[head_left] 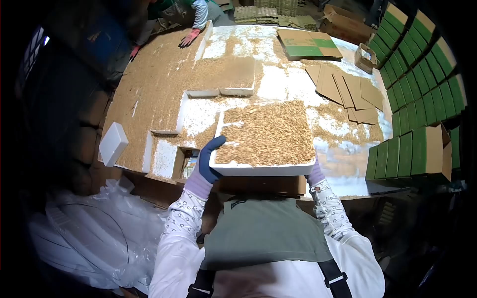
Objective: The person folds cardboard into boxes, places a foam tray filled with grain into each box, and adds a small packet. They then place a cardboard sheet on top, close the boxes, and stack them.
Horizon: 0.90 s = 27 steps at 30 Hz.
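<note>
A white foam box (pixel 263 170), filled to the brim with loose tan flakes like husks or shavings (pixel 268 131), is held over the table's near edge. My left hand (pixel 209 158), in a blue and lavender glove, grips its left side with the thumb over the rim. On the opposite side my right hand (pixel 316 171) holds the box; its fingers are mostly hidden behind the wall. Left of my left hand stands a small open cardboard box (pixel 185 163) with printed papers or packets inside.
More filled white foam boxes (pixel 198 93) cover the table's left side. A loose white lid (pixel 113 144) leans at the left corner. Cardboard sheets (pixel 343 89) lie right, beside stacked green cartons (pixel 405 154). Plastic-wrapped foam (pixel 94 233) lies lower left. Another person's gloved hand (pixel 190 38) rests at the far side.
</note>
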{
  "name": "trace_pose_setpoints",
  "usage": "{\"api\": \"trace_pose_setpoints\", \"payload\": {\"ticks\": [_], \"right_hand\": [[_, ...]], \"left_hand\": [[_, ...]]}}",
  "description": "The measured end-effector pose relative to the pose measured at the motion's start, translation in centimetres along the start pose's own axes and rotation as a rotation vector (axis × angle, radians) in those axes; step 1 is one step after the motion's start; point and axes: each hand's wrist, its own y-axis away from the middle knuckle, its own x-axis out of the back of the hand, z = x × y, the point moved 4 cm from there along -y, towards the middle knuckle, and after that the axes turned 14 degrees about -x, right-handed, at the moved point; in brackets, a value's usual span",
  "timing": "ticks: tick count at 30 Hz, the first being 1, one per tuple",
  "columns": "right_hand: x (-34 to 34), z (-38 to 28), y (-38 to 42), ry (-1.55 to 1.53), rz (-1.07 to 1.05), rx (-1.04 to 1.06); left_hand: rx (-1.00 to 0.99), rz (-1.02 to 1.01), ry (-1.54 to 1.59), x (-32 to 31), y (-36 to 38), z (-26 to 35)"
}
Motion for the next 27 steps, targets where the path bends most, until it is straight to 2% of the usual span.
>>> {"api": "trace_pose_setpoints", "payload": {"ticks": [2, 3, 5, 6, 7, 9, 10, 11, 12, 15, 17, 19, 20, 21, 22, 23, 24, 25, 27], "right_hand": [[0.4, 0.6, -0.4, -0.075, -0.037, 0.025], [0.9, 0.8, -0.8, -0.092, -0.041, 0.047], [1.1, 0.9, -1.3, -0.085, -0.031, 0.094], [1.1, 0.8, -1.5, -0.055, -0.019, 0.116], [0.2, -1.0, 0.4, -0.014, 0.009, 0.112], [-0.5, -2.6, 1.8, 0.112, 0.05, 0.149], [-0.1, -1.6, 0.5, 0.2, 0.062, 0.189], [0.1, -1.3, -0.2, 0.289, 0.075, 0.23], [-0.5, -2.4, 1.1, 0.383, 0.147, 0.293], [0.3, -0.9, -0.3, 0.379, 0.152, 0.332], [0.5, -0.5, -0.6, 0.344, 0.117, 0.333], [-0.2, -2.1, 0.8, 0.298, 0.082, 0.166], [-0.8, -3.2, 1.8, 0.369, 0.103, 0.284], [-1.0, -3.4, 2.2, 0.371, 0.148, 0.31], [-1.1, -4.0, 2.7, 0.365, 0.117, 0.282], [-1.1, -4.4, 2.9, 0.359, 0.087, 0.257], [-1.2, -4.1, 3.0, 0.329, 0.109, 0.288], [-1.1, -2.7, 2.1, 0.353, 0.141, 0.345], [-1.5, -2.9, 2.3, 0.406, 0.172, 0.324]], "left_hand": [[0.169, -0.023, 0.197, -4.6, -0.1, 1.2], [0.278, 0.044, 0.217, -4.1, -0.8, 0.2], [0.166, 0.004, 0.023, -4.6, -0.5, 0.3], [0.2, 0.058, 0.113, -5.0, -0.8, 0.2], [0.135, 0.068, 0.034, -5.2, -0.8, 0.5], [0.032, -0.09, -0.061, -5.9, -1.6, 1.1], [0.17, 0.028, 0.048, -3.6, -1.8, 0.0], [-0.089, -0.379, -0.501, -2.7, -1.6, 0.1], [-0.489, -0.604, -1.028, -1.7, -1.0, 0.2], [-0.444, -0.787, -1.271, 0.9, -1.3, -0.7], [0.226, -0.108, -0.715, -1.7, -2.3, -1.2], [0.208, -0.253, -1.079, -2.9, -2.4, -0.7], [0.195, -0.328, -1.258, -3.2, -2.6, -0.5], [0.227, -0.325, -1.364, -1.8, -2.8, -1.1], [0.26, -0.322, -1.47, 0.6, -2.9, -2.2], [0.29, -0.319, -1.576, -0.6, -3.1, -2.3], [0.412, -0.235, -1.618, -1.6, -2.6, -2.3], [0.428, -0.268, -1.77, -1.7, -3.0, -2.8], [0.449, -0.338, -2.072, -1.0, -3.5, -4.4]]}}
